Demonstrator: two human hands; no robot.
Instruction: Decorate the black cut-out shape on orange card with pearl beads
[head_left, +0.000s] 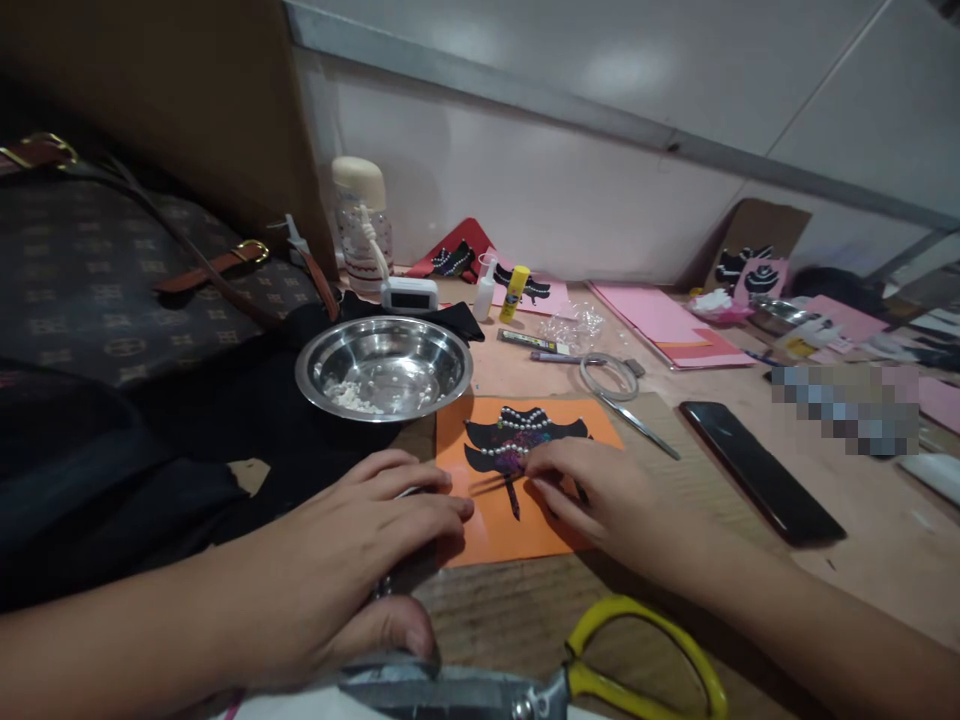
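An orange card [480, 535] lies on the table, bearing a black cut-out shape [487, 434] with rows of white beads and purple-blue glitter. My left hand [352, 550] rests palm down with fingers spread, its fingertips at the card's left edge. Over the card's right part, my right hand [600, 490] has its thumb and index finger pinched at the lower edge of the black shape. What is between those fingertips is too small to tell. Yellow-handled scissors [645, 650] lie just in front of my hands. A steel bowl [386, 370] with small white pieces stands behind my left hand.
A black phone [761, 470] lies to the right. Farther back are tweezers [641, 425], a glue stick [514, 293], a small white bottle [486, 290], pink sheets [660, 320] and a drinking bottle [361, 225]. A patterned bag [112, 270] fills the left side.
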